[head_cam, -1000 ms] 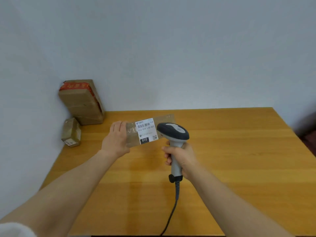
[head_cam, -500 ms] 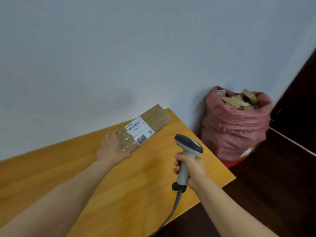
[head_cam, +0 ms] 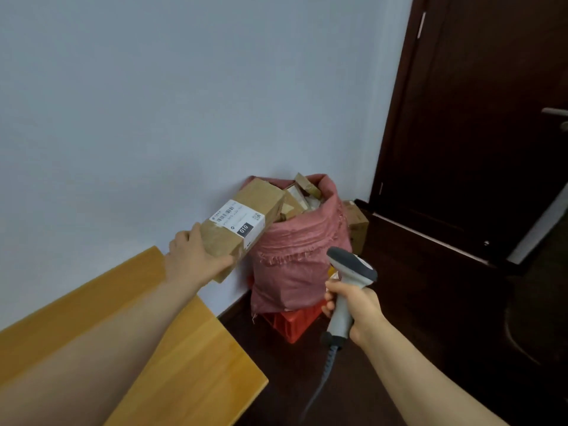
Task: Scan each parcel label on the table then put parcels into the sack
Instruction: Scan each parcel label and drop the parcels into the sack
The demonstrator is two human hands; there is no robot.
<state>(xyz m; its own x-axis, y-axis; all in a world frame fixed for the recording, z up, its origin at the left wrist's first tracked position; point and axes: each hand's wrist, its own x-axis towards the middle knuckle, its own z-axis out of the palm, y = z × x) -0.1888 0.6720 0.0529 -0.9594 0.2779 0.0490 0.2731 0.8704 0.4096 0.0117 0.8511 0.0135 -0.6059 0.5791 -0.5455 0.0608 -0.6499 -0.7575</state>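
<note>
My left hand (head_cam: 193, 259) grips one end of a long brown cardboard parcel (head_cam: 264, 204) with a white label marked 010. The parcel is held in the air past the table's right end, its far end over the left rim of the pink woven sack (head_cam: 295, 256). The sack stands on the floor, heaped with several cardboard parcels (head_cam: 299, 195). My right hand (head_cam: 353, 305) holds the grey barcode scanner (head_cam: 350, 269) by its handle, low in front of the sack, its cable hanging down.
The wooden table (head_cam: 172, 348) ends at lower left. The sack sits on a red plastic crate (head_cam: 292, 324) against the pale wall. Another cardboard box (head_cam: 356, 226) lies behind the sack. A dark door (head_cam: 476, 118) fills the right; the floor is dark.
The view has swung right from the table to the sack. My left hand has carried the parcel off the table to the sack's rim. The scanner has dropped away from the label.
</note>
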